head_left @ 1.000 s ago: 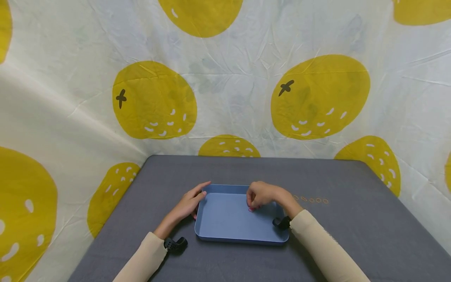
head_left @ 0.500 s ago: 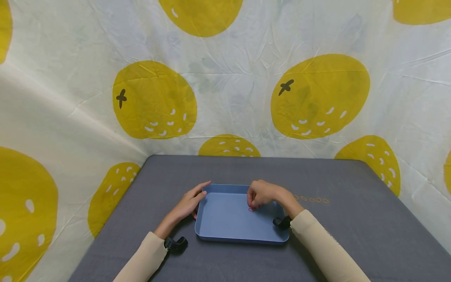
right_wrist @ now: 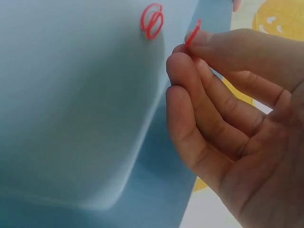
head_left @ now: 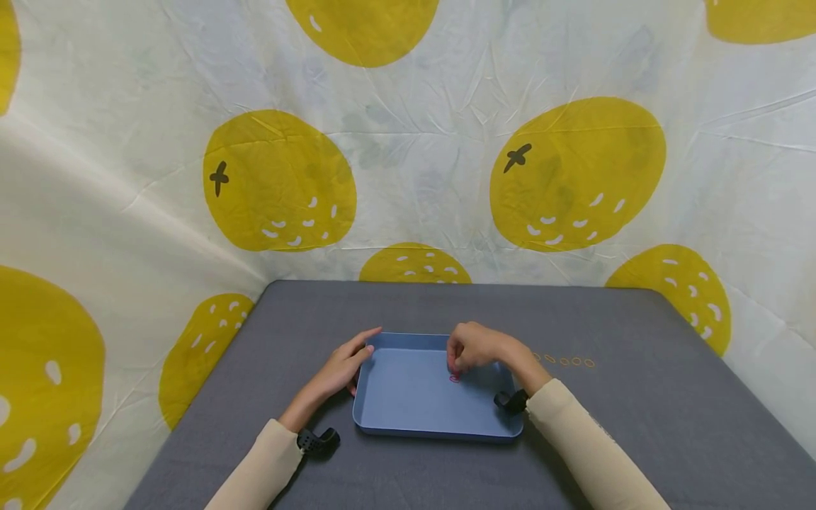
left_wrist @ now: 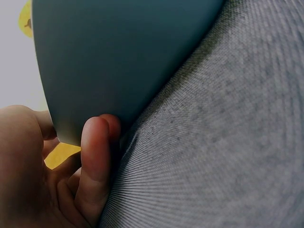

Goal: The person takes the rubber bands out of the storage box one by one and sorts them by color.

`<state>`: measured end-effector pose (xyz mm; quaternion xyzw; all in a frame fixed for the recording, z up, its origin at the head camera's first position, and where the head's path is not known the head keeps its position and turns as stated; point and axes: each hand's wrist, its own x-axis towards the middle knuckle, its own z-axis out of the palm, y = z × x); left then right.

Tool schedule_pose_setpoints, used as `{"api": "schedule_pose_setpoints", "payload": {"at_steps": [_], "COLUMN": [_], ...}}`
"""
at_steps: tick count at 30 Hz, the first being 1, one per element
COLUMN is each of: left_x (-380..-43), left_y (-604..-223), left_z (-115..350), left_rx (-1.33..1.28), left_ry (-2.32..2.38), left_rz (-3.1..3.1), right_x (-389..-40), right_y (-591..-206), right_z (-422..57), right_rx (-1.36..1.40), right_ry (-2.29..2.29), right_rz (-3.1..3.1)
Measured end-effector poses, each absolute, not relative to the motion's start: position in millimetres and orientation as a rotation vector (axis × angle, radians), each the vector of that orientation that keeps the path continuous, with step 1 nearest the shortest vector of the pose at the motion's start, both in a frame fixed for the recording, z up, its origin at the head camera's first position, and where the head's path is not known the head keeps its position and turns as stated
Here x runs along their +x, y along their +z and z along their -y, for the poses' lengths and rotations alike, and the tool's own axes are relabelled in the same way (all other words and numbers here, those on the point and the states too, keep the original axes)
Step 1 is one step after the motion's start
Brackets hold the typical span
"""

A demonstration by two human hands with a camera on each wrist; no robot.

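Observation:
A shallow blue tray (head_left: 414, 397) lies on the grey table. My left hand (head_left: 341, 368) grips its left side, thumb over the rim and other fingers on the outer wall (left_wrist: 128, 57). Over the far right part of the tray, my right hand (head_left: 474, 347) pinches a small red rubber band (right_wrist: 194, 33) between thumb and index finger. Just below those fingertips, two overlapping red loops (right_wrist: 153, 21) lie on the tray floor, also visible as a small red patch (head_left: 455, 378) in the head view. The right hand's remaining fingers are curled.
A row of several thin orange rings (head_left: 564, 361) lies on the table right of the tray, partly behind the right forearm. A white curtain (head_left: 414, 177) with yellow fruit prints hangs behind the table's far edge and along its sides.
My right hand has risen slightly above the tray floor, showing more of the red loops beneath it. The left hand and the tray have stayed in place.

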<state>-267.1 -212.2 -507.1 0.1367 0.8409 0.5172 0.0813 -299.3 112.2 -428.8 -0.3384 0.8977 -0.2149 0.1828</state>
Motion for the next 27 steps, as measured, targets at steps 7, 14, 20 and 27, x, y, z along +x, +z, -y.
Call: {"api": "schedule_pose_setpoints", "payload": {"at_steps": [7,14,20,27], "left_x": [-268.0,-268.1,-268.0,-266.6], "left_y": [-506.6,-506.5,-508.0,-509.4], "left_z": [211.6,211.7,212.4,213.4], "left_rx": [0.410,0.399,0.409,0.398], "left_ry": [1.544,1.540,1.553,1.556], "left_rz": [-2.514,-2.522,-2.516,-2.512], "right_x": [-299.3,-297.4,-295.6,-292.1], "right_y": [-420.6,-408.6,-402.7,-396.8], "right_z": [-115.8,-120.9,-130.4,-146.3], "right_rx": [-0.954,-0.960,-0.958,-0.954], "right_ry": [-0.638,-0.691,-0.718,-0.778], "right_rz": [-2.544,-2.549,-2.574,-2.589]}}
